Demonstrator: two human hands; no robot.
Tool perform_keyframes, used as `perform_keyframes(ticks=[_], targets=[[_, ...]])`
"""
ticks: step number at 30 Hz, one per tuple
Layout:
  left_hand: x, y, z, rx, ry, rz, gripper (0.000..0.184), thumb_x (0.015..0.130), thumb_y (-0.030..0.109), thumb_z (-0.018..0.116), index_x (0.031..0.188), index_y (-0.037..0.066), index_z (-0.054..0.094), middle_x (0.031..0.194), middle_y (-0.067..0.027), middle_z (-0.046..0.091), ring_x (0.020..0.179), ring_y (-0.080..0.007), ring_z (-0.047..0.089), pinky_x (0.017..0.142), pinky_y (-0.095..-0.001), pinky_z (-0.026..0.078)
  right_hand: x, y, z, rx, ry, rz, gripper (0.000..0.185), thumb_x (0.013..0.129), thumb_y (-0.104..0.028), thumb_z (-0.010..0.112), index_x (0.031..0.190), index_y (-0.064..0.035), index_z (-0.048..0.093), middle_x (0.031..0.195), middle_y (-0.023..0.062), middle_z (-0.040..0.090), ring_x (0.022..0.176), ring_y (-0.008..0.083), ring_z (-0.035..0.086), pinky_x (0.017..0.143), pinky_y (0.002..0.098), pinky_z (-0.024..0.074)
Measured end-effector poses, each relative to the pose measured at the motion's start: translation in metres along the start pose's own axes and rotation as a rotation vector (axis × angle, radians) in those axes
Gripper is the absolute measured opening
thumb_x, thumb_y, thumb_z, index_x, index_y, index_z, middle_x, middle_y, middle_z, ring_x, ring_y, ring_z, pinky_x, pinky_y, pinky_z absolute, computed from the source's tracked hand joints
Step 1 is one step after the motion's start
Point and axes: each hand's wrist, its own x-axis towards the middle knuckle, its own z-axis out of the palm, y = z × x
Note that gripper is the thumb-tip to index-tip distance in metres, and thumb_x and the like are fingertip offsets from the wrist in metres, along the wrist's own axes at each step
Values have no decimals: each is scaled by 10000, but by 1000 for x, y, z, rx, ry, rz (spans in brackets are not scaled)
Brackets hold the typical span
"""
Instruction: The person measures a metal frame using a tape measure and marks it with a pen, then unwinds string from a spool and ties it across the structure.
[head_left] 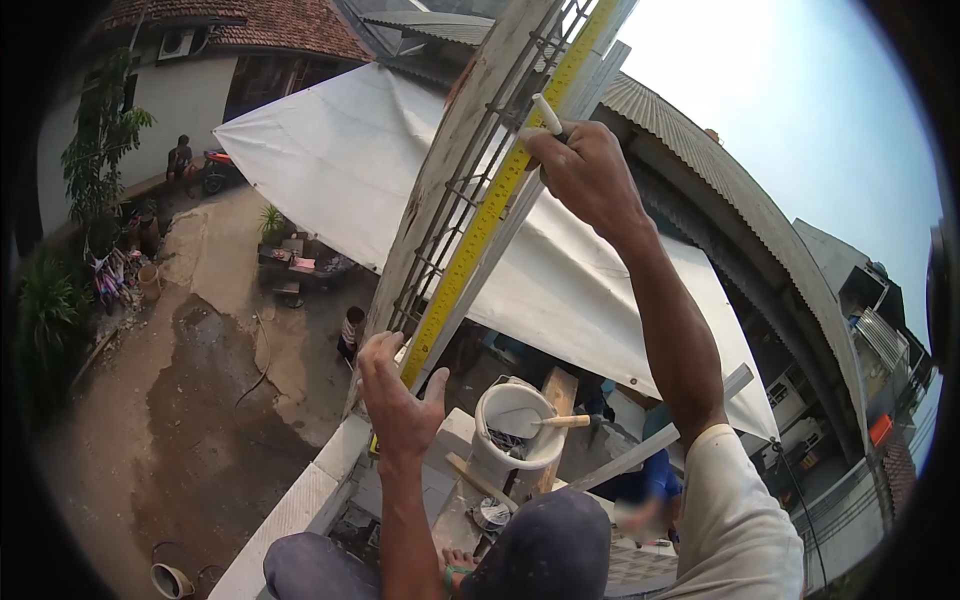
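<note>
Tape measure (468, 249), yellow blade out long, runs lengthwise just R of the rebar cage (462, 188) as viewed, beside a pale strip (508, 225); weathered plank (440, 165) is on the cage's L side. R hand (590, 170), at the upper part of the cage, has fingers closed round a white marker (547, 113), thumb & fingertips up at the blade's edge, prob. steadying it too, tho actual pressure can't be told. L hand (405, 400), at the cage's lower end, is open: thumb spread wide, fingers up by the plank, blade's low end btwn; can't tell if it's touching. Yellow bit below that hand, maybe same tape, too hidden to say. Handling, my judgement: blade's v. light, thin, springy; stiff enough lengthwise if backed by the strip, but liable to bow or kink if pushed sideways mid-span. Smooth face + dusty fingers = could slip. Best hold: pinch both edges lightly near each end, flat to the strip, keeping fingertips off the markings; edges may be sharp if it slides. Below & R of the cage: white bucket (556, 452) w/ a wood-handled trowel (565, 421) in it. White tarp (330, 130) spreads behind the cage, both sides.
</note>
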Motion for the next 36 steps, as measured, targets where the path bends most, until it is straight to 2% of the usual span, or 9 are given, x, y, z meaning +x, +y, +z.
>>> perform_keyframes(ticks=[1, 4, 8, 11, 13, 16, 29, 32, 36], targets=[[-4, -6, 2, -82, -40, -48, 685, 785, 86, 891, 1361, 59, 523, 1289, -162, 596, 1175, -386, 619, 957, -505, 521, 5, 3, -6, -6, -9, -2, 428, 982, -274, 606, 889, 117, 750, 609, 151, 630, 535, 207, 586, 609, 410, 508], [-24, -33, 13, -110, -146, -147, 635, 808, 43, 864, 1351, 49, 536, 1243, -169, 634, 1109, -372, 668, 918, -464, 545, 16, 12, -18, -30, 75, -27, 445, 986, -298, 606, 902, 108, 769, 578, 126, 598, 520, 193, 559, 592, 389, 488], [-47, -66, 30, -119, -158, -213, 569, 836, 1, 829, 1333, 38, 555, 1220, -175, 661, 1081, -360, 687, 934, -474, 537, 23, 18, -26, -94, 67, 17, 454, 983, -310, 620, 898, 110, 769, 574, 114, 591, 517, 174, 544, 587, 380, 481], [-55, -71, 39, -96, -126, -208, 527, 855, -17, 811, 1321, 33, 572, 1239, -176, 670, 1106, -366, 680, 943, -483, 533, 23, 17, -25, -115, 72, 3, 452, 978, -305, 626, 889, 116, 765, 580, 123, 602, 509, 175, 545, 578, 381, 483], [-58, -69, 44, -19, -22, -72, 536, 862, 1, 819, 1334, 29, 568, 1226, -177, 677, 1119, -375, 674, 961, -488, 527, 22, 13, -23, -145, 49, 29, 449, 973, -300, 632, 878, 118, 766, 594, 150, 628, 503, 187, 563, 580, 389, 498], [-58, -64, 52, -52, 66, -19, 540, 873, 0, 814, 1353, 27, 568, 1209, -179, 680, 1130, -389, 667, 983, -490, 523, 23, 15, -16, -163, 48, 10, 448, 969, -297, 634, 868, 119, 769, 607, 176, 650, 505, 202, 583, 584, 400, 513], [-57, -89, 54, 100, 118, 66, 384, 935, -43, 721, 1300, 21, 621, 1175, -199, 687, 1086, -407, 688, 925, -489, 574, 23, 15, 11, -208, 25, 61, 471, 967, -302, 640, 791, 124, 737, 560, 183, 606, 507, 252, 602, 590, 442, 519], [-55, -108, 57, 73, 148, 45, 318, 933, -36, 728, 1241, 8, 659, 1122, -189, 716, 1047, -398, 712, 910, -473, 589, 21, 15, 15, -192, 29, 41, 477, 967, -313, 652, 756, 108, 730, 558, 190, 605, 510, 275, 609, 604, 456, 524], [-54, -112, 56, 118, 154, 64, 250, 908, -34, 749, 1150, 14, 715, 1112, -157, 749, 1027, -366, 735, 898, -456, 603, 20, 15, 17, -311, 38, 22, 468, 961, -347, 676, 816, 91, 757, 613, 203, 651, 545, 322, 638, 628, 479, 535]])
